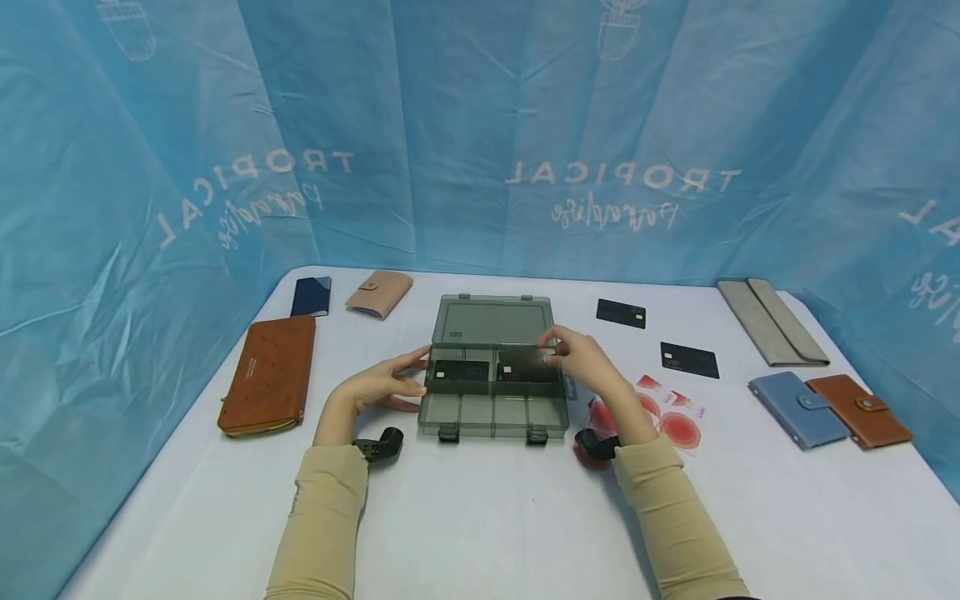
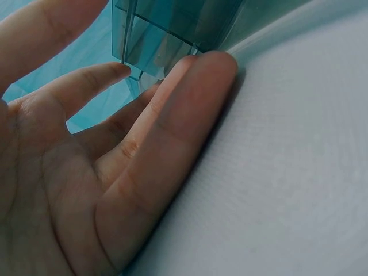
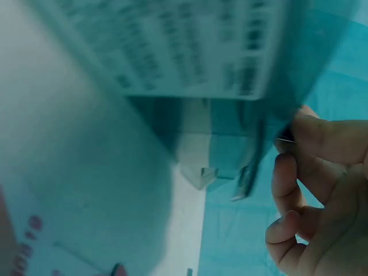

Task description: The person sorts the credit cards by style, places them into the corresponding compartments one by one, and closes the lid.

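Note:
A translucent grey-green plastic box [image 1: 457, 414] with compartments lies on the white table, its lid [image 1: 492, 321] folded back away from me. One black card [image 1: 461, 371] lies in the rear left compartment. My right hand [image 1: 588, 362] reaches over the right side and pinches another black VIP card [image 1: 521, 367] at the rear right compartment. In the right wrist view a dark sliver of that card [image 3: 286, 135] shows between thumb and fingers. My left hand [image 1: 378, 385] touches the box's left side, fingers spread and extended; its palm fills much of the left wrist view.
Two more black cards [image 1: 621, 313] [image 1: 690, 360] lie right of the box, near a sheet with red round prints [image 1: 681, 430]. Wallets in brown [image 1: 270, 375], tan [image 1: 380, 293], navy [image 1: 311, 296], grey [image 1: 772, 322], blue [image 1: 798, 409] and rust [image 1: 858, 410] line both sides. A blue curtain [image 1: 480, 167] surrounds the table.

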Tool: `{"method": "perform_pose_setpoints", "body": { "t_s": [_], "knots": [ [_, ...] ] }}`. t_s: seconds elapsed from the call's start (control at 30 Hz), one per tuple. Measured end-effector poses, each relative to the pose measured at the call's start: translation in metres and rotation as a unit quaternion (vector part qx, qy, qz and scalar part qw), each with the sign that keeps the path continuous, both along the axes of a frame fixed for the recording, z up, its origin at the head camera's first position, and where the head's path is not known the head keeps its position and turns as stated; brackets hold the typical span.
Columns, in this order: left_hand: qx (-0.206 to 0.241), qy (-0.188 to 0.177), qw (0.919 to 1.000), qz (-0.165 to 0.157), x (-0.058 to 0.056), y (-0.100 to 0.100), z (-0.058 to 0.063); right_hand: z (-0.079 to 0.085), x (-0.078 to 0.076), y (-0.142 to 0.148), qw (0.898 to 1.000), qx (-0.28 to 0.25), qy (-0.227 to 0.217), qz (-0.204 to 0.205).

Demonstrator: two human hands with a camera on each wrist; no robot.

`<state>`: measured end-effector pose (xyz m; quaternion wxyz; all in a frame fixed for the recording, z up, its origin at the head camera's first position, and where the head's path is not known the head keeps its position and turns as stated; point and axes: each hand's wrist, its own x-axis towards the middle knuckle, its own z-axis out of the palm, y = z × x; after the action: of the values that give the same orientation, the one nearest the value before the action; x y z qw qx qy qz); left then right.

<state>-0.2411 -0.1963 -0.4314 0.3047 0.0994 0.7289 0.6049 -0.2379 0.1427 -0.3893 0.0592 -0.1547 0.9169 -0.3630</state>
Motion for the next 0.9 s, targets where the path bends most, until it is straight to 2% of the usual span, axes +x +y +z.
{"method": "perform_pose_setpoints", "body": {
  "t_s": [0.13,0.27,0.43,0.67,0.8,0.9],
  "knots": [
    [0.000,-0.001,1.0000,0.000,0.0001,0.0004,0.0002,-0.0031,-0.0009,-0.0005,0.997,0.058,0.030,0.036],
    [-0.001,-0.002,1.0000,0.000,-0.0003,0.0002,-0.0002,-0.0024,0.0004,-0.0013,0.993,0.094,0.057,0.051],
    [-0.001,-0.001,1.0000,-0.001,-0.0012,-0.0002,-0.0006,-0.0010,0.0017,-0.0026,0.986,0.143,0.076,0.049],
    [-0.004,-0.001,1.0000,0.003,-0.0021,-0.0001,-0.0002,-0.0056,0.0005,-0.0054,0.964,0.234,0.121,0.035],
    [-0.004,0.001,1.0000,0.001,-0.0017,0.0001,0.0001,-0.0092,0.0002,-0.0061,0.956,0.256,0.141,0.036],
    [-0.003,-0.001,1.0000,0.002,-0.0015,0.0005,0.0001,-0.0082,0.0002,-0.0031,0.957,0.243,0.151,0.037]
  ]
}}
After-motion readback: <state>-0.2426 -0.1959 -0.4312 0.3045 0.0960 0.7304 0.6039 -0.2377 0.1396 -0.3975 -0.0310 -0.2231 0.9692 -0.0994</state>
